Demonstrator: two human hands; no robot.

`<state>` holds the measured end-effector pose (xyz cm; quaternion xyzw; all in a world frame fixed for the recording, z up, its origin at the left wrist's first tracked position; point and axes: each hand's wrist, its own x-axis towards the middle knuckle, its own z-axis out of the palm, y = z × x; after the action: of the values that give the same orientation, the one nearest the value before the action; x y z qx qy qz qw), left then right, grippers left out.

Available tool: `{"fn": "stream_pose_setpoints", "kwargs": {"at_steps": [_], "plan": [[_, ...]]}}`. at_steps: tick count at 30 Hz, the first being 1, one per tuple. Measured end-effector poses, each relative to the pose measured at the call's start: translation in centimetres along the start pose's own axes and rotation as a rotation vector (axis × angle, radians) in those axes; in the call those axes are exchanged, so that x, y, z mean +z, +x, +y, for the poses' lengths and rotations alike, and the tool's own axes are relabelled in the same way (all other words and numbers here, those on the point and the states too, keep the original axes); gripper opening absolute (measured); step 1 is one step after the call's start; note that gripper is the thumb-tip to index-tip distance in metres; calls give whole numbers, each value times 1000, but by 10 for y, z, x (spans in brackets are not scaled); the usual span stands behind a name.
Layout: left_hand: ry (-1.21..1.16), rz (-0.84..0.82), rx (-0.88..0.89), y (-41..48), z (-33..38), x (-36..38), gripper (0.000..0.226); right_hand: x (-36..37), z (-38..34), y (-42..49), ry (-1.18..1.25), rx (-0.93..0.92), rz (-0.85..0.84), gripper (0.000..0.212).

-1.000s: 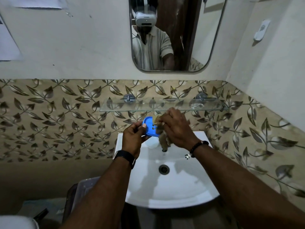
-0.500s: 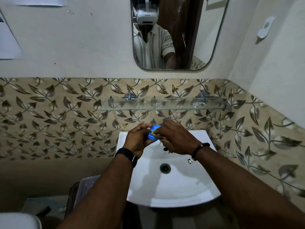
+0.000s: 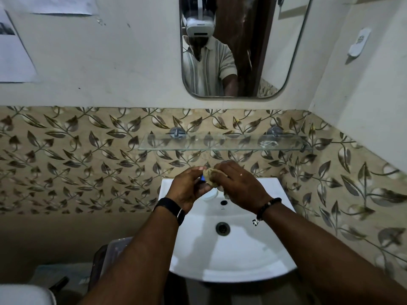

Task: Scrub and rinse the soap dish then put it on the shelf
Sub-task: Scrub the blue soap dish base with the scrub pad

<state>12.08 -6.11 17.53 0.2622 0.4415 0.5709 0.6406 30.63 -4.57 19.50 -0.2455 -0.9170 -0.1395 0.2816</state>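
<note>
Left grip: left hand (image 3: 189, 188) has its fingers and thumb curled round the blue soap dish (image 3: 202, 178), hiding all but a sliver of blue.
Right grip: right hand (image 3: 240, 186) pinches a tan scrub pad (image 3: 210, 175) and presses it against the dish.
Dish position: held between both hands, above the back of the white basin (image 3: 220, 271) and below the glass shelf (image 3: 220, 146); it touches neither.
Step in hand: scrubbing, by the look of it. Rinsing and shelving appear still to come.
Doing it well: hold the dish firmly by its edges and turn it in stages, so the pad reaches the faces now covered by the fingers. Work over the basin so drips fall toward the drain (image 3: 222, 228).
Unclear: the dish's tilt and which face the pad meets cannot be told. No running water shows.
</note>
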Motion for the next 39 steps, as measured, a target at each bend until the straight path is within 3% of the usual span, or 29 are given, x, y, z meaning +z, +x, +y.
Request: {"fn": "stream_pose_setpoints", "kwargs": {"at_steps": [3, 5, 11, 21, 24, 30, 33, 35, 37, 39], "plan": [[436, -100, 291, -3, -6, -10, 16, -13, 10, 2, 107, 119, 89, 37], [525, -148, 467, -6, -10, -15, 13, -20, 13, 5, 116, 118, 108, 37], [378, -247, 506, -15, -2, -3, 11, -30, 20, 8, 104, 170, 248, 24], [-67, -149, 522, -20, -15, 34, 13, -3, -2, 15, 450, 854, 905, 17], [-205, -147, 515, -21, -10, 40, 30, 0, -8, 13, 706, 976, 950, 12], [-361, -135, 474, -22, -28, 50, 37, 3, -17, 21, 1281, 1144, 1040, 14], [-346, -197, 443, -21, -39, 48, 19, 4, -15, 18, 1242, 1163, 1020, 17], [-172, -254, 414, -20, -37, 40, 17, -2, -4, 10, 1098, 1078, 932, 19], [56, -287, 415, -17, -23, 32, 32, -12, 10, -1, 914, 862, 693, 17], [292, -302, 460, -14, 0, 28, 27, -20, 21, -6, 661, 633, 404, 15]]}}
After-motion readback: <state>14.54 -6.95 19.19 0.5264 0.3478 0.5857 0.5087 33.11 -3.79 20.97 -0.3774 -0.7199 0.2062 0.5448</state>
